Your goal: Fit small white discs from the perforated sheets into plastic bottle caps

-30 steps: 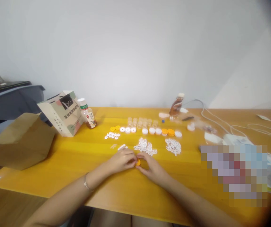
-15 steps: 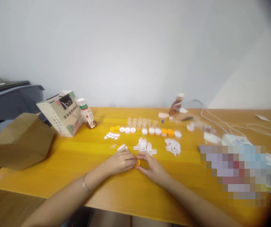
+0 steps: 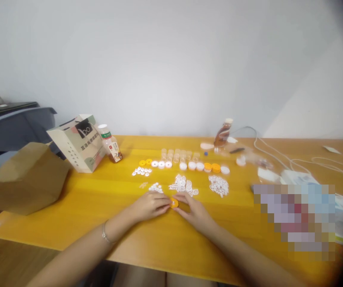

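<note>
Near the front middle of the table, an orange-yellow round cap [image 3: 175, 203] with a pale centre sits between my two hands. My right hand [image 3: 197, 215] curves its thumb and index finger around the cap's right side. From the left, the fingertips of my left hand [image 3: 150, 206] close together at its other edge. Just beyond my left hand lies a small heap of white round pieces [image 3: 156, 187]. Flat white openwork pieces [image 3: 183, 185] are piled beyond the cap, with a second pile of them [image 3: 219, 185] farther right.
A row of white caps [image 3: 161, 164] and orange caps [image 3: 215, 167] runs across the table, with clear cups [image 3: 177, 154] behind. A paper gift bag [image 3: 83, 147], bottles [image 3: 106, 135] and a brown bag [image 3: 30, 179] stand left. Cables [image 3: 274, 149] and a brown bottle [image 3: 223, 133] are right.
My left fingers have drawn back slightly from over the cap, uncovering its pale centre and more of the white round pieces. My right hand stays around the cap.
</note>
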### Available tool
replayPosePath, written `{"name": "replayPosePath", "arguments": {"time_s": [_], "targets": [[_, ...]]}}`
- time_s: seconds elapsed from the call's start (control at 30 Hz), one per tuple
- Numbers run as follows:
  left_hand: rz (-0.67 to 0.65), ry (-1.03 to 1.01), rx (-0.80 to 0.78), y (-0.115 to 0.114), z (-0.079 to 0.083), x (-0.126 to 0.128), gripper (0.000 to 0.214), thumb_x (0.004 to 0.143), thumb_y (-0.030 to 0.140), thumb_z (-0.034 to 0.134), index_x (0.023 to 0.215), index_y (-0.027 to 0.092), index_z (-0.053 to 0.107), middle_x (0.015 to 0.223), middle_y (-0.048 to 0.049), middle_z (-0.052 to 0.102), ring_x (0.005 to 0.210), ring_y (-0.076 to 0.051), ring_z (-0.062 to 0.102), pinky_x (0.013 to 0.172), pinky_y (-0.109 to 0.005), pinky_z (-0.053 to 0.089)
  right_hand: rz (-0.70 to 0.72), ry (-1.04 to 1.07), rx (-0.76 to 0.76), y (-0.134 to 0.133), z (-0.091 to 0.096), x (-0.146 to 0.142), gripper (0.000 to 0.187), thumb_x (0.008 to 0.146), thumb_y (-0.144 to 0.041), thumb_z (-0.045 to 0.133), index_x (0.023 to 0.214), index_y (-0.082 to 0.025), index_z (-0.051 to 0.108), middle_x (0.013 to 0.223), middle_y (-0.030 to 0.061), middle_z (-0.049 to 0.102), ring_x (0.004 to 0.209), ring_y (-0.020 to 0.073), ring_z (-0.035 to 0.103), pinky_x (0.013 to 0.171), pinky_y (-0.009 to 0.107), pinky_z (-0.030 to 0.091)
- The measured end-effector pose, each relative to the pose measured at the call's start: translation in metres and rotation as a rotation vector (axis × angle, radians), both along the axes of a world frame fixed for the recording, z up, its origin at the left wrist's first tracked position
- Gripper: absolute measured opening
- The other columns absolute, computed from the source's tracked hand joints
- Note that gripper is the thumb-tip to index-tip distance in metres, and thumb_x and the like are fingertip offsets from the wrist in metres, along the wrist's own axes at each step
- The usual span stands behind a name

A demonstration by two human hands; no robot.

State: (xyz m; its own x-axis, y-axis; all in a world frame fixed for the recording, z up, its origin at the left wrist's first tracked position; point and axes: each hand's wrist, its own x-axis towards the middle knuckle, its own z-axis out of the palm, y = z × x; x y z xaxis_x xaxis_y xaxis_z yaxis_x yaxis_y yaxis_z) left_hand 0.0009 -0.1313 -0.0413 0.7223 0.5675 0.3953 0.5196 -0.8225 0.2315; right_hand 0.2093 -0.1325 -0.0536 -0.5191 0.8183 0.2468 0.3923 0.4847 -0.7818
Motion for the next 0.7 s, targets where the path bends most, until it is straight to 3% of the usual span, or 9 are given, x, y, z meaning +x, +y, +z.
{"name": "replayPosePath", "arguments": {"time_s": [0.27, 0.7], "targets": [[0.019, 0.045, 0.012, -0.0012, 0.0026, 0.0011, 0.026, 0.085, 0.025, 0.041, 0.105, 0.020, 0.056, 0.099, -0.0059, 0.062, 0.088, -0.015, 0.058, 0.080, -0.028, 0.044, -0.036, -0.013, 0.098, 0.0037, -0.0104, 0.0015, 0.021, 0.078, -0.026, 0.051, 0.099, -0.025, 0.053, 0.100, 0.0030, 0.063, 0.093, 0.0184, 0.059, 0.084, 0.036, 0.045], [0.031, 0.105, 0.100, -0.0012, 0.0014, 0.0015, 0.027, 0.085, 0.028, 0.041, 0.107, 0.021, 0.055, 0.101, -0.0049, 0.061, 0.087, -0.015, 0.058, 0.080, -0.030, 0.045, -0.046, -0.034, 0.228, 0.0023, -0.0105, 0.0008, 0.019, 0.078, -0.026, 0.051, 0.096, -0.024, 0.058, 0.099, 0.0020, 0.065, 0.090, 0.0171, 0.061, 0.082, 0.031, 0.048]]}}
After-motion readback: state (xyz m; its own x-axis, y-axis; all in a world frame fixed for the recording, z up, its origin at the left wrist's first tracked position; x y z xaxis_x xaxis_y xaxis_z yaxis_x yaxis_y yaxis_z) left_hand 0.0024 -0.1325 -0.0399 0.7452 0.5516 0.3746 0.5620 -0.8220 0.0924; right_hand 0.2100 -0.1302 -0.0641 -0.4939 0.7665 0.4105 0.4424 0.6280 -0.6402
